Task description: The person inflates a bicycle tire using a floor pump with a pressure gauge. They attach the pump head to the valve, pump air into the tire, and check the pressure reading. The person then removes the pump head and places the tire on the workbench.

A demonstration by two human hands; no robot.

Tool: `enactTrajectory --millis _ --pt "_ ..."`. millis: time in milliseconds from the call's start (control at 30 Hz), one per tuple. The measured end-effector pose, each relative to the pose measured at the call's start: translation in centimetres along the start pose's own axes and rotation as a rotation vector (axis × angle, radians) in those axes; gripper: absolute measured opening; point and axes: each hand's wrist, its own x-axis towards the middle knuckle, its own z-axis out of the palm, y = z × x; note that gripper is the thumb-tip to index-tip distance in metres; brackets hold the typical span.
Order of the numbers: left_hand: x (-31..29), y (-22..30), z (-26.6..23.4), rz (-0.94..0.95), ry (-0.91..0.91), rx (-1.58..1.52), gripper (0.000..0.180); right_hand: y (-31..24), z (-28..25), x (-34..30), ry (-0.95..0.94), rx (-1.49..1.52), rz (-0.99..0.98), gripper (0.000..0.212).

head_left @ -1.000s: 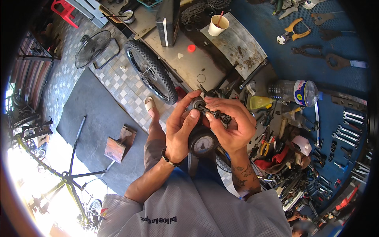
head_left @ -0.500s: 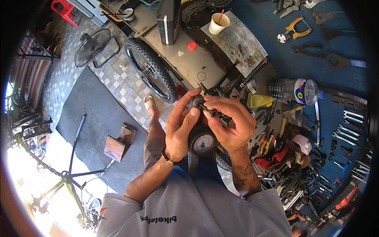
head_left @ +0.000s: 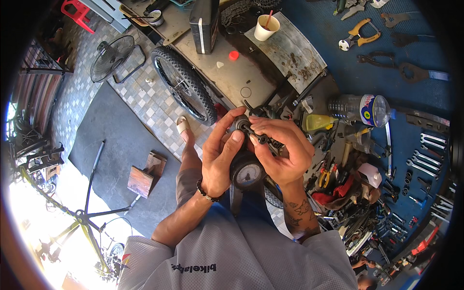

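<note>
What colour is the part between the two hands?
The part is dark grey to black; the head view shows it best.

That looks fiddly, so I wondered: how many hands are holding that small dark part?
2: the left hand grips the small dark part from the left, the right hand from the right. No others show there.

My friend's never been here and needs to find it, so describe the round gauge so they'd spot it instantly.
Start with the person's left hand and right hand, close together in mid-picture. In the gap between the wrists is a round gauge with a thick black rim. Its pale dial face sets it apart from the dark part held between the hands, just above it.
</note>
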Motion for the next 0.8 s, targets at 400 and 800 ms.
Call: enactTrajectory --millis 400,800 --pt "0.06 0.19 0.2 0.001 0.004 0.051 0.051 0.07 -0.04 -0.2 0.002 0.034 0.013 0.019" --pt "0.28 -0.23 0.28 0.001 -0.007 -0.012 0.048 0.72 -0.11 -0.18 -0.025 -0.078 -0.059 0.028"
